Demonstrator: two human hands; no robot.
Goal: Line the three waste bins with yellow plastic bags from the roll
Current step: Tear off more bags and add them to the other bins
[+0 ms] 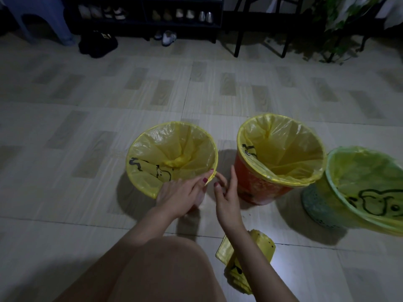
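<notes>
Dim light falls over the pale tiled floor with its wood-grain rectangles, and along the far wall I see a dark low shoe rack holding pairs of shoes, a black bag on the floor beside it, and a leafy green plant at the right. Three waste bins stand in a rough row in front of me, each already wearing a yellow plastic bag with black cartoon print. The left bin is wrapped so fully in its yellow liner that I cannot tell the colour beneath. The round orange bin stands in the middle, just beside it, its liner folded over the rim. The green perforated plastic bin sits at the right edge, partly cut off by the frame, touching or nearly touching the orange one.

My left hand pinches the folded yellow edge at the near rim of the left bin, thumb and forefinger closed on the plastic. My right hand hovers between the left and orange bins, fingers loosely spread and holding nothing, fingertips near the same rim. The yellow roll of remaining bags lies on the floor close to me, partly under my right forearm, beside my bare knee.
</notes>
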